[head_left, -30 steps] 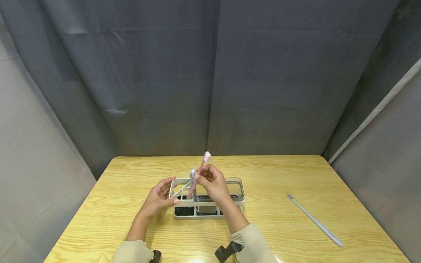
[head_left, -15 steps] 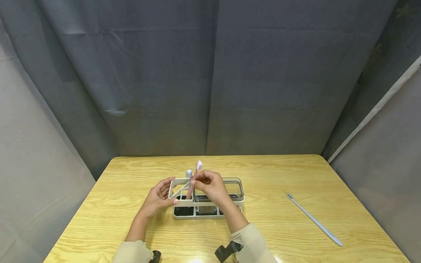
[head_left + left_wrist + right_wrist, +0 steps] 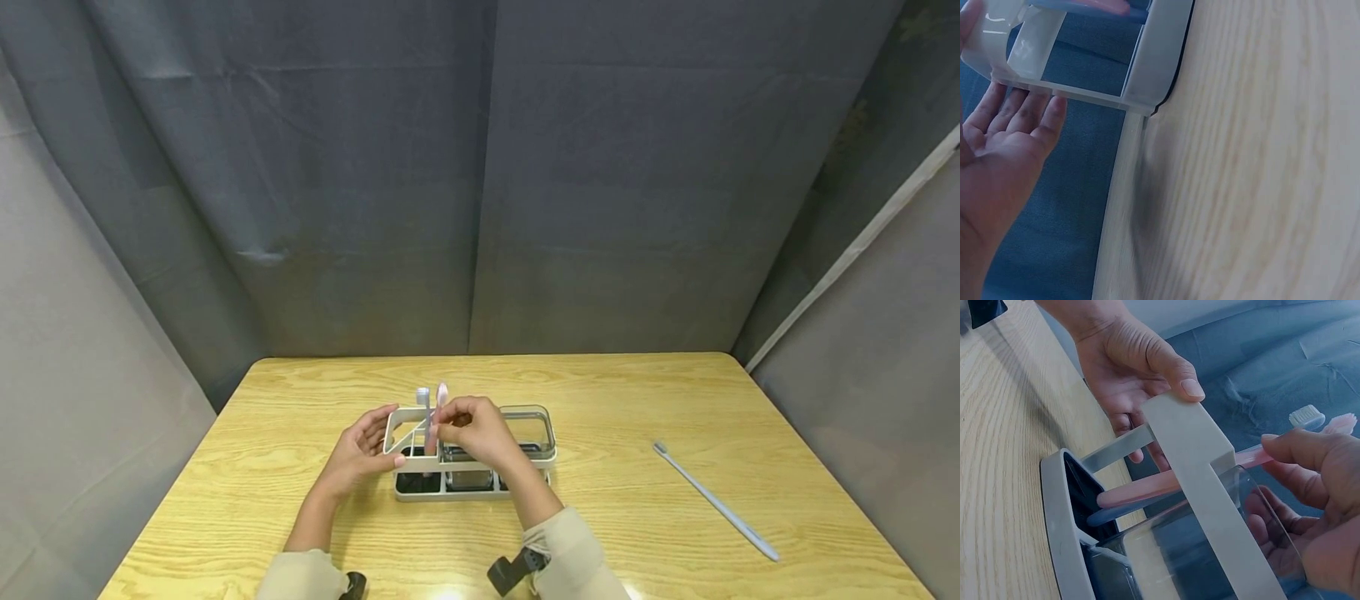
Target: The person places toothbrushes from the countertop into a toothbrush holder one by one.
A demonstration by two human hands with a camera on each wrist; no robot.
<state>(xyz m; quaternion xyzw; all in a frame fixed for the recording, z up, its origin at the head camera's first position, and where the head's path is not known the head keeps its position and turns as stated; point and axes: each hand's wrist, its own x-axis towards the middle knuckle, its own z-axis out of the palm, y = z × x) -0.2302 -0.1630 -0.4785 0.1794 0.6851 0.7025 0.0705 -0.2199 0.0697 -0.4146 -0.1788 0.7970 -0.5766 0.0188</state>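
Note:
A white toothbrush holder [image 3: 487, 466] with an upper frame and a dark-lined base stands on the table. My left hand [image 3: 356, 454] grips its left end, thumb on the front rim and fingers at the back. Between thumb and fingertips, my right hand [image 3: 480, 433] pinches a pink toothbrush [image 3: 1141, 489] below its head. The pink handle passes down through a slot of the frame, its lower end close over the base. Beside it a blue toothbrush [image 3: 423, 400] leans head up in the holder, its handle [image 3: 1110, 515] partly hidden behind the pink one.
A clear cup [image 3: 528, 427] sits in the holder's right part, near my right hand. Another pale blue toothbrush [image 3: 716, 502] lies slantwise on the wooden table [image 3: 615, 400] at the right. Grey curtains [image 3: 360, 208] rise behind the table's back edge.
The pink toothbrush has gone down into the holder and become more upright, with my right hand lowering and shifting slightly left. The blue toothbrush's head has moved a little left. My left hand stays put.

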